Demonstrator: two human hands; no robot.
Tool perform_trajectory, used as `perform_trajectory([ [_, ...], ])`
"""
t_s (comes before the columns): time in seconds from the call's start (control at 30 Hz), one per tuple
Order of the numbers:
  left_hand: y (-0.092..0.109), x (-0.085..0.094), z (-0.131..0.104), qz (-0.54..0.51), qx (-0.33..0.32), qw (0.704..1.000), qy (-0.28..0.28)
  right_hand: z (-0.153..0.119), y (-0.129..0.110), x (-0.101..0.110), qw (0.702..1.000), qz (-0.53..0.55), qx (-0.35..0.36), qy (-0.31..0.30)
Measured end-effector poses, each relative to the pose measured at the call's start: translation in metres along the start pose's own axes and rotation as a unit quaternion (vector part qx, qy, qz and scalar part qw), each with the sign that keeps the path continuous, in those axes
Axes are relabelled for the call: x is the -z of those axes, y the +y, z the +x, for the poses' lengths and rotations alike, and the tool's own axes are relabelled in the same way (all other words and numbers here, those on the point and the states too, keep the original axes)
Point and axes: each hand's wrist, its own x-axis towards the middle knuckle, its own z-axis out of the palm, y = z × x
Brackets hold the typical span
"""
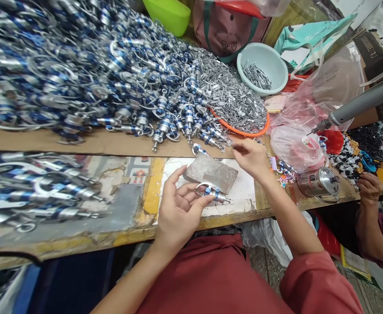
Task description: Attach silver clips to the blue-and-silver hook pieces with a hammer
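Between the thumb and fingers of my left hand (178,211) is a small blue-and-silver metal keychain piece (218,196) with a curved clip and a ring at its end. It is held just in front of a grey metal block (200,168) lying on a white sheet (244,198). My right hand (251,158) is closed in a pinch beyond the block, near the edge of the brown cardboard. Whatever its fingertips hold is too small to make out. Similar blue-and-silver keychain pieces (163,126) lie close by, beside a heap of small flat metal links (234,87) in an orange-rimmed tray (258,132).
A large pile of the keychain pieces (80,65) fills the left. Metal pins sit in a light blue bowl (279,65). A grey electric screwdriver (358,102) hangs at right, above plastic bags and a metal cup (309,185). Another person's hand (371,186) is at far right.
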Motion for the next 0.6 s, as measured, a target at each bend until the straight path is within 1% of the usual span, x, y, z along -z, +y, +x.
perform_trajectory([
  [0.03, 0.000, -0.001, 0.000, -0.001, 0.001, 1.000, 0.001, -0.009, -0.006, 0.002, 0.998, 0.061, 0.016, 0.016],
  [0.1, 0.000, -0.001, 0.000, 0.001, 0.002, 1.000, 0.002, -0.028, -0.021, 0.006, 0.987, 0.145, 0.072, 0.017],
  [0.17, 0.001, -0.001, 0.000, 0.009, -0.002, 1.000, 0.000, -0.042, -0.033, 0.005, 0.975, 0.164, 0.148, 0.007],
  [0.23, 0.001, 0.000, 0.000, 0.016, -0.011, 1.000, -0.005, -0.051, -0.040, 0.003, 0.968, 0.151, 0.202, 0.013],
  [0.27, 0.001, 0.000, 0.000, 0.018, -0.015, 1.000, -0.007, -0.054, -0.041, 0.002, 0.966, 0.146, 0.211, 0.020],
  [0.37, 0.000, 0.001, 0.000, 0.019, -0.022, 1.000, -0.007, -0.057, -0.040, 0.002, 0.969, 0.144, 0.201, 0.024],
  [0.5, -0.001, 0.000, 0.000, 0.014, -0.025, 1.000, 0.001, -0.055, -0.040, 0.006, 0.972, 0.129, 0.194, -0.028],
  [0.6, -0.001, -0.001, 0.000, 0.013, -0.021, 1.000, 0.003, -0.048, -0.043, 0.012, 0.975, 0.121, 0.171, -0.070],
])
